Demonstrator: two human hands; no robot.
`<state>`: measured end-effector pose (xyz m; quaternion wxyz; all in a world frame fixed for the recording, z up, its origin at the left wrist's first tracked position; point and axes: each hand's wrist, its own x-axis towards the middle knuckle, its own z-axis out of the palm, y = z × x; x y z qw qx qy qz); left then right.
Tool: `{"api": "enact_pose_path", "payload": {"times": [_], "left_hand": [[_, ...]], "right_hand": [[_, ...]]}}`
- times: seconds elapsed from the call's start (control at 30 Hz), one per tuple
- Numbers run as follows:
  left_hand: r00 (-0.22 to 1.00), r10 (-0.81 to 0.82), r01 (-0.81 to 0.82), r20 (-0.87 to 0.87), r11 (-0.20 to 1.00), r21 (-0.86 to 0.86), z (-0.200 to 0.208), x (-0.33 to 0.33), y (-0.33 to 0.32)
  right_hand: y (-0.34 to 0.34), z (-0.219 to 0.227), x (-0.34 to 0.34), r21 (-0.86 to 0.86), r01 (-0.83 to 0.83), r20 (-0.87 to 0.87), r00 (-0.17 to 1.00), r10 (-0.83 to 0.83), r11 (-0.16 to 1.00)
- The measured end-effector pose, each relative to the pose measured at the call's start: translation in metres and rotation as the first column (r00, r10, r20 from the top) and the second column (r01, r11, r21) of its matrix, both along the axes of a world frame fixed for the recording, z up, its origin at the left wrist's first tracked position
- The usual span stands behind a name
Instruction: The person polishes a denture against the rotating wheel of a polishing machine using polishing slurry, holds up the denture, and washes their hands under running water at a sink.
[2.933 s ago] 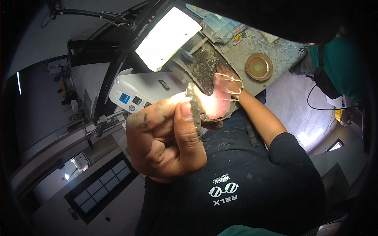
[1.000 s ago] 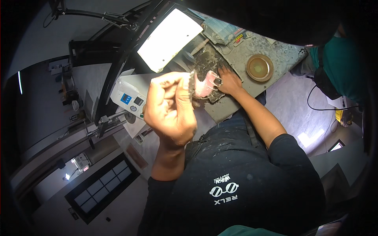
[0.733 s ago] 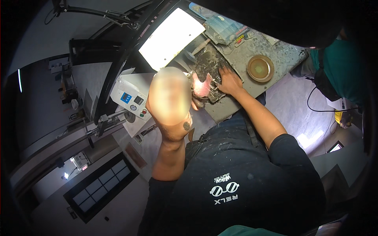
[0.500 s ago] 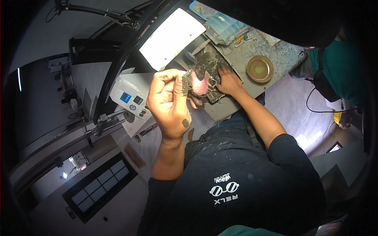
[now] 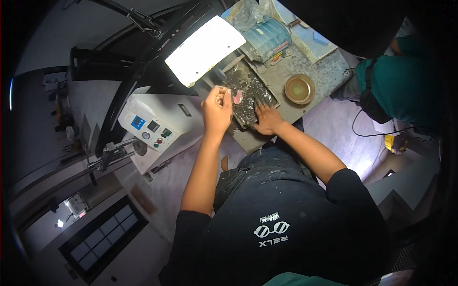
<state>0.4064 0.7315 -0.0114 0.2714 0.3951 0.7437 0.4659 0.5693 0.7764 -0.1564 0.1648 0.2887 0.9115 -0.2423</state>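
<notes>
My left hand [image 5: 218,108] is raised beside the tray, its fingers closed in a pinch on a small pink denture plate [image 5: 237,97]. The pink side faces the tray, while my fingers cover the rest. My right hand [image 5: 269,119] lies palm down at the tray's near right side, fingers stretched into wet grey slurry. This dark slurry coats the shallow tray [image 5: 274,97]. Just beyond my left hand, a grey polishing wheel [image 5: 217,75] sits on a shaft, partly hidden under a bright white shield [image 5: 205,50].
A blue-green motor [image 5: 267,40] stands behind the tray. To the right, a brown bowl [image 5: 299,89] holds murky liquid. A white control box [image 5: 150,126] stands at the left. Another person in a green shirt [image 5: 391,90] is at the far right.
My left hand has moved away from me and down toward the tray with the denture plate. My right hand has shifted slightly nearer and left in view. The whole view has shifted too.
</notes>
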Motion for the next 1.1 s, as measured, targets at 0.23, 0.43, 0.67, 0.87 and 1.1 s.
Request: {"api": "enact_pose_path", "payload": {"times": [0.23, 0.43, 0.67, 0.87, 1.1], "left_hand": [[0.969, -0.106, 0.054, -0.225, 0.973, -0.227, -0.118, -0.006, -0.01], [0.984, -0.08, 0.034, -0.159, 0.96, -0.276, -0.125, -0.004, -0.015], [0.997, 0.042, -0.055, -0.065, 0.975, -0.213, -0.124, -0.011, -0.03], [0.991, 0.122, -0.129, -0.055, 0.98, -0.151, -0.13, -0.013, -0.049], [0.985, 0.163, -0.168, -0.064, 0.982, -0.084, -0.124, -0.008, -0.067]], "right_hand": [[-0.006, 0.019, 0.016, -0.039, -0.077, 0.038, 0.996, 0.078, 0.996], [-0.004, 0.039, 0.023, -0.09, -0.158, 0.054, 0.985, 0.164, 0.983], [0.034, 0.054, -0.013, -0.445, 0.238, -0.118, 0.94, -0.32, 0.864], [0.064, 0.013, -0.086, -0.976, -0.133, 0.146, 0.191, -0.971, -0.173], [0.062, 0.0, -0.135, -0.812, -0.474, 0.483, -0.218, -0.848, -0.341]]}}
